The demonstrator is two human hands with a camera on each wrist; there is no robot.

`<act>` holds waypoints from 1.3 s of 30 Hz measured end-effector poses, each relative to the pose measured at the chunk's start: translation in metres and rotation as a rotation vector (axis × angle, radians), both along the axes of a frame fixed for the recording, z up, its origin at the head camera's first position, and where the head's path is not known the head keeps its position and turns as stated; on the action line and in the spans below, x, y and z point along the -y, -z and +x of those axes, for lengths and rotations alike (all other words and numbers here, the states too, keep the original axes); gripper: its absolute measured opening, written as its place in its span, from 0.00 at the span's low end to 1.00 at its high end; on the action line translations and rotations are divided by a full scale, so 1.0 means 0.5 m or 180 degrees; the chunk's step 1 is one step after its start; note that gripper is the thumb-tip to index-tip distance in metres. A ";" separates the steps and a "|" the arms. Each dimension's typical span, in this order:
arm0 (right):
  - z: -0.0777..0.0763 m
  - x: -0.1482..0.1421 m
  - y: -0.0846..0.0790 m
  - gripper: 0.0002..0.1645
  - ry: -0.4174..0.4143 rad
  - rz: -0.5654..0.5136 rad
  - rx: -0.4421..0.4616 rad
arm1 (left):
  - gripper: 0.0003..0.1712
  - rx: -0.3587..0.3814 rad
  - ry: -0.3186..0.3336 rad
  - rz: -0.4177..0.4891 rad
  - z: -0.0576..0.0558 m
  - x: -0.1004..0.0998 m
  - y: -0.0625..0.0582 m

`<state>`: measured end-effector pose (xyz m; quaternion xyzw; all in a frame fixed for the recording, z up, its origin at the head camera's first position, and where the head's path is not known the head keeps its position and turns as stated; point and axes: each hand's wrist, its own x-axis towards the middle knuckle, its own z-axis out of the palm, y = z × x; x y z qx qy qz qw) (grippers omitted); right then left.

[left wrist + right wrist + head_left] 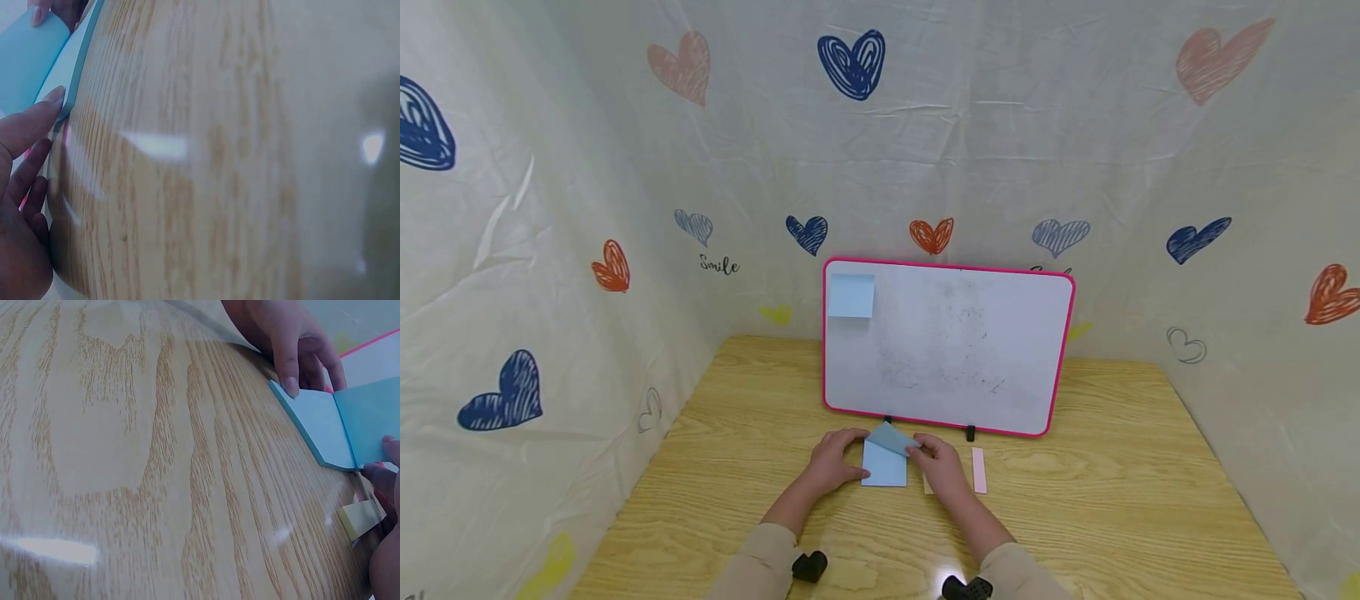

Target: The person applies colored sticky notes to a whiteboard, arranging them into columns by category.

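A pad of light blue sticky notes (883, 473) lies on the table before the whiteboard. My left hand (832, 462) holds the pad at its left side, the thumb near the lower corner and the fingers toward the far corner. In the right wrist view, that thumb rests on the pad's face. The top sheet (892, 439) is lifted and folded back at an angle. My right hand (942, 468) pinches the sheet by its right corner. Beneath the right hand, a small yellow pad (361, 520) is partly covered.
The pink-framed whiteboard (955, 350) leans at the back on small black feet (971, 433), with one blue sticky note (851, 296) at its upper left. A narrow pink pad (979, 471) lies right of my right hand. A heart-patterned curtain (970, 167) surrounds the wooden table (1120, 483).
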<state>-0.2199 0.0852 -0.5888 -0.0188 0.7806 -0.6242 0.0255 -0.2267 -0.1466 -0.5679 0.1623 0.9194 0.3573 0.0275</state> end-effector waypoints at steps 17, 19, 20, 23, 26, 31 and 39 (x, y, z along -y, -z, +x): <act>-0.002 -0.002 -0.005 0.11 0.0041 -0.0057 0.0061 | 0.35 0.0064 -0.0054 0.0061 0.001 -0.001 -0.001; -0.001 -0.003 -0.011 0.10 0.0038 -0.0098 0.0045 | 0.34 0.0044 -0.0046 0.0057 0.001 -0.001 -0.001; -0.001 -0.003 -0.011 0.09 0.0044 -0.0115 0.0024 | 0.34 0.0036 -0.0041 0.0053 0.000 0.000 -0.001; -0.001 -0.003 -0.012 0.08 0.0047 -0.0151 -0.0034 | 0.33 0.0038 -0.0035 0.0047 0.000 0.000 0.001; -0.003 -0.005 -0.008 0.09 0.0062 -0.0166 -0.0082 | 0.33 0.0042 -0.0033 0.0044 0.001 0.000 0.002; -0.003 -0.012 -0.011 0.12 0.0004 -0.0214 -0.0051 | 0.33 0.0039 -0.0042 0.0042 0.002 0.000 0.002; -0.010 -0.032 -0.026 0.09 -0.0321 -0.0233 -0.0005 | 0.33 0.0060 -0.0030 0.0030 0.000 -0.001 -0.001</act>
